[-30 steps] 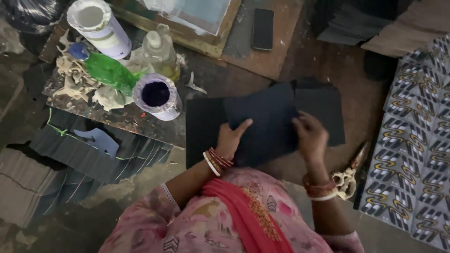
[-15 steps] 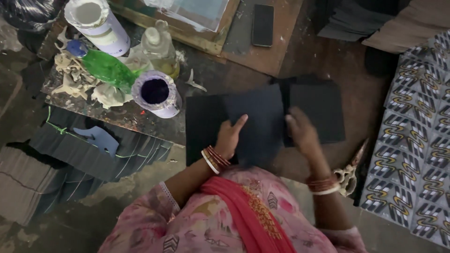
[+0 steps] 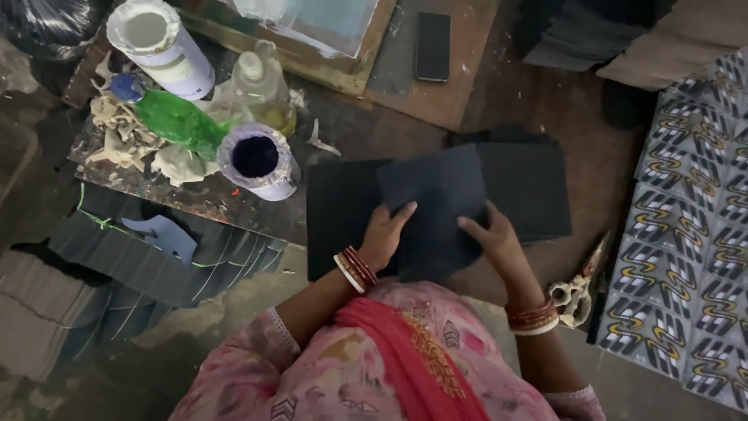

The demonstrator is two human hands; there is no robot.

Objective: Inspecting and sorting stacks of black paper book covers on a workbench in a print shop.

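A dark, almost black sheet (image 3: 436, 206) is lying tilted on top of the other dark sheets – it is thin, flat and roughly square, with a matte, slightly bluish surface. Its lower left edge is sitting under the left hand (image 3: 383, 234) and its lower right part under the right hand (image 3: 495, 238). Beneath it a flat black sheet (image 3: 339, 210) is showing on the left side, and a small stack of similar dark sheets (image 3: 526, 183) is spreading out to the right – their corners are not lining up.

Dim floor (image 3: 592, 156), paint-stained board (image 3: 179, 195)
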